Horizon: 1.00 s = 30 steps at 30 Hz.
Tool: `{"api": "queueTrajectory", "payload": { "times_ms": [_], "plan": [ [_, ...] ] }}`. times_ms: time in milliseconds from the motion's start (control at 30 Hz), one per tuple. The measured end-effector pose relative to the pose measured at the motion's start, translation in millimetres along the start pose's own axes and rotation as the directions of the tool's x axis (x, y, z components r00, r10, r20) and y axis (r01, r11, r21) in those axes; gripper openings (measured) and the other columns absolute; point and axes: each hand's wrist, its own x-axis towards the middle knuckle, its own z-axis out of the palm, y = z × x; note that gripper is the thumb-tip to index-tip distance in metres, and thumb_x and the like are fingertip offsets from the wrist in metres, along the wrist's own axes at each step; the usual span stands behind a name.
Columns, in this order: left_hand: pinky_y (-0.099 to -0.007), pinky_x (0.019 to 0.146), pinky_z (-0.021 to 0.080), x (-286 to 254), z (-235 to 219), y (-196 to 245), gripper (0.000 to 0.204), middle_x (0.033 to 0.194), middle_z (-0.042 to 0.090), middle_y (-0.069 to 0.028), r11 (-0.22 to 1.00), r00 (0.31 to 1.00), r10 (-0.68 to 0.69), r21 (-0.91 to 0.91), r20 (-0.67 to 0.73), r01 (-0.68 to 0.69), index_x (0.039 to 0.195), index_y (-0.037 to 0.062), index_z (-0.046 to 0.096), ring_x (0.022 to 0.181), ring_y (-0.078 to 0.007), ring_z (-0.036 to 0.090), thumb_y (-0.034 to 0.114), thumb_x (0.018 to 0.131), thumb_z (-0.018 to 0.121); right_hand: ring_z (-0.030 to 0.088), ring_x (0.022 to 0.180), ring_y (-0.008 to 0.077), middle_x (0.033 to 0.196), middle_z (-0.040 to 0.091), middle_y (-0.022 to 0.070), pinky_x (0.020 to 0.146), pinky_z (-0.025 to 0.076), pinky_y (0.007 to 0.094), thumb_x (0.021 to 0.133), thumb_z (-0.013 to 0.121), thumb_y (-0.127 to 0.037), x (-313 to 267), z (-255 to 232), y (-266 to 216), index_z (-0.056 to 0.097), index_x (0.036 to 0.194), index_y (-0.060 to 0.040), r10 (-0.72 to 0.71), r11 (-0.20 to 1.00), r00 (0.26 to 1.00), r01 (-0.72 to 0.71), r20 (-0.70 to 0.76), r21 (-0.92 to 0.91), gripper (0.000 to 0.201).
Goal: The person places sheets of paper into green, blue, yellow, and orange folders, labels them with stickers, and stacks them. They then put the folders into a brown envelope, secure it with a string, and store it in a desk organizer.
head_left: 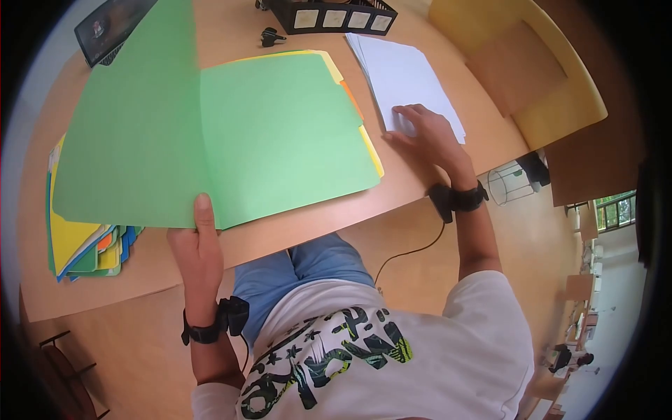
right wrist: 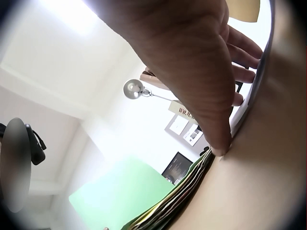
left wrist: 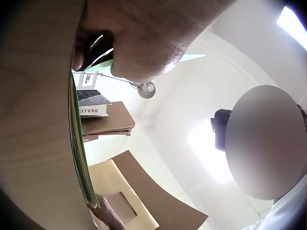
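The left hand grips the raised green folder; the right hand rests, fingers relaxed, on the white paper.

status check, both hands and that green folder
left hand pinching green folder's raised cover at the near edge; right hand on white paper stack, fingers spread; folder lies open, nothing on its inside faces

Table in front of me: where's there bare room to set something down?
Bare table shows at the front left, between the fanned folders and your left hand. A narrower strip runs between the open green folder and the white paper, and another patch lies between that paper and the yellow panel. It's crowded at far left, where the raised flap overlaps the folders.
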Motion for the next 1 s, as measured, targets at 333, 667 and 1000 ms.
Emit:
{"api": "queueTrajectory", "payload": {
  "times_ms": [333,667,1000],
  "plan": [
    [-0.0288,0.048,0.032,-0.5,-1.4,-3.5,0.035,0.056,0.039,-0.0021,0.999,0.999,0.052,0.017,0.009,-0.052,0.081,-0.0039,0.05,0.052,-0.0107,0.036,0.025,0.099,0.043,0.063,0.079,0.0345,0.091,0.064,0.0204,0.072,0.05,0.0403,0.077,0.066,-0.039,-5.6,-1.1,-21.5,0.062,0.106,0.0015,0.041,0.999,0.995,-0.041,-0.094,-0.001,0.05],
    [-0.0294,0.049,0.03,-0.6,-3.8,-12.3,0.035,0.058,0.035,-0.002,0.998,0.998,0.049,0.039,0.025,-0.05,0.084,-0.0055,0.05,0.055,-0.0119,0.031,0.026,0.099,0.044,0.057,0.064,0.0253,0.073,0.059,0.0169,0.061,0.046,0.0348,0.086,0.057,-0.021,-5.6,23.3,-4.2,0.063,0.096,0.0032,0.12,0.957,0.951,-0.035,-0.286,0.287,0.027],
    [-0.0297,0.051,0.032,-1.6,-5.1,-13.1,0.034,0.059,0.036,-0.0034,1.0,0.999,0.025,-0.001,0.035,-0.025,0.084,-0.0055,0.05,0.057,-0.0123,0.032,0.025,0.099,0.045,0.041,0.065,0.0054,0.068,0.047,-0.0044,0.056,0.034,0.0228,0.096,0.051,-0.035,-6.5,4.8,15.2,0.06,0.082,-0.0013,0.483,0.627,0.872,-0.281,-0.08,0.727,0.037]
  ]
}}
